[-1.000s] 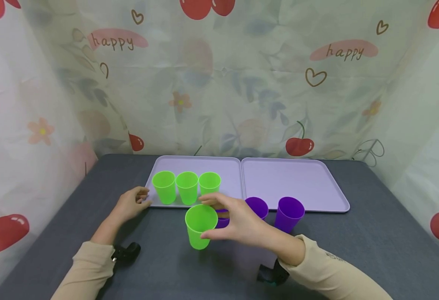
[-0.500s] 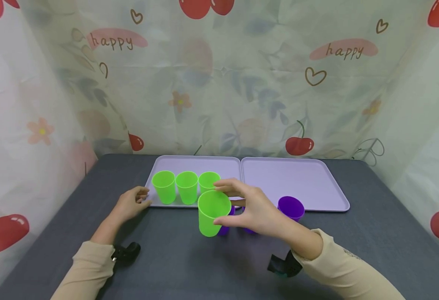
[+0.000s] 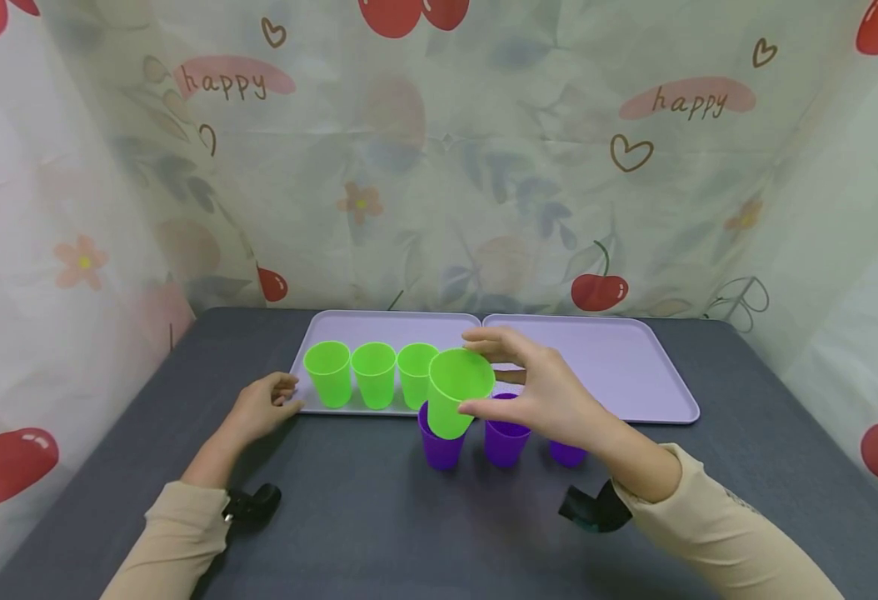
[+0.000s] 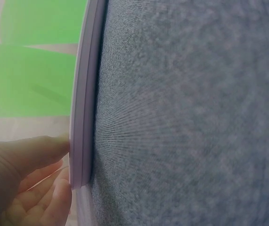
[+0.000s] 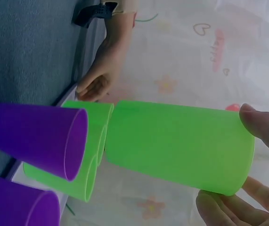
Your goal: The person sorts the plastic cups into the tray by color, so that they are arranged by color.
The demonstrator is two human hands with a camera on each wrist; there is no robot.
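Note:
A green cup [image 3: 457,393] hangs upright in the air, gripped near its rim between the thumb and fingers of my right hand [image 3: 544,387]. In the head view it overlaps part of a purple cup [image 3: 441,447] on the table. Three green cups [image 3: 374,375] stand in a row on the left lilac tray [image 3: 439,323]. My left hand [image 3: 262,407] holds that tray's near left corner; the left wrist view shows the thumb [image 4: 49,148] on the rim and the other fingers curled by it. The right wrist view shows the held cup [image 5: 179,143] from the side.
Two more purple cups stand in front of the trays: a middle one [image 3: 506,443] and a right one [image 3: 567,453], partly behind my right arm. A second lilac tray [image 3: 619,367] adjoins the first. A patterned curtain [image 3: 454,167] surrounds the dark table [image 3: 349,517].
My right hand has carried the green cup up, away from me and to the right, from in front of the purple cups to over them. My left hand has stayed at the tray corner.

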